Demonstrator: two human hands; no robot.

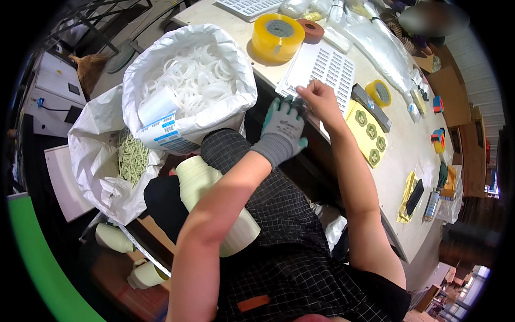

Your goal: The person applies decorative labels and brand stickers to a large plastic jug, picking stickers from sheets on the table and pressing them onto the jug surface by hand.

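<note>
My left hand wears a grey knit glove with green fingertips. It is at the table's edge, beside the printed label sheets, its fingers stretched forward and thumb apart. My bare right hand is over the sheets' near corner, thumb and fingers pinched together. Whatever is in that pinch is too small to make out. A dark, blurred patch lies between the two hands. Across my lap, under my left forearm, rests a cream thermos-like jug.
A white sack of clear plastic rings and a label roll stands left of the table. Another sack holds pale green pieces. Yellow tape, a dark box and a yellow sticker sheet lie on the table. Cream jugs sit below left.
</note>
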